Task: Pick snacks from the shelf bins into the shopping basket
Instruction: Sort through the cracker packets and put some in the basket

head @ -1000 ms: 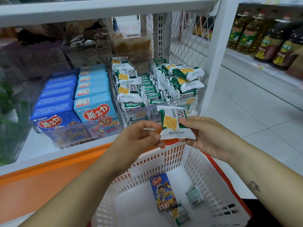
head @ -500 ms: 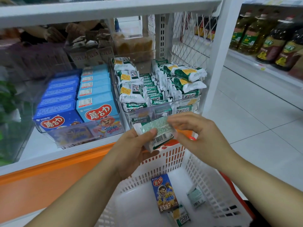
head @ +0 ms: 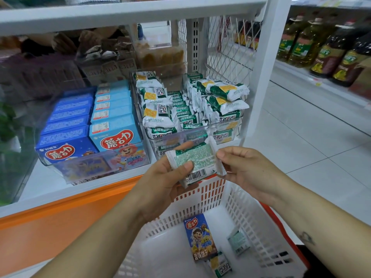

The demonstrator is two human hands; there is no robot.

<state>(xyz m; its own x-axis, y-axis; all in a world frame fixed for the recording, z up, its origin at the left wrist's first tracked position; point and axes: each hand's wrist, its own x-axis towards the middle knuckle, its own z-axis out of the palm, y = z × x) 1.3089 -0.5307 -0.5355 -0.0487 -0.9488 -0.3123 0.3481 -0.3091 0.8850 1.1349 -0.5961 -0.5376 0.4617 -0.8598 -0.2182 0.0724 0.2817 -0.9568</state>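
Back-row bins (head: 104,63) blurred, contents unclear. My left hand (head: 160,183) grips packet (head: 200,157) at left end, thumb on top; right hand (head: 247,169) pinches right edge. Print unreadable, fingers behind hidden. Packet above basket (head: 241,207) rim. Basket holds blue box (head: 200,237), two packs (head: 239,240). Front bin (head: 186,135) full of crackers (head: 157,117).

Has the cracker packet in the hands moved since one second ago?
Yes. The cracker packet turned over, barcode side now up, but stays over the basket.

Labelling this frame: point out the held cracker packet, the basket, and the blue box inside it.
cracker packet (head: 200,157), head view, printed back.
basket (head: 251,217), head view, right wall.
blue box (head: 200,237), head view, front face.
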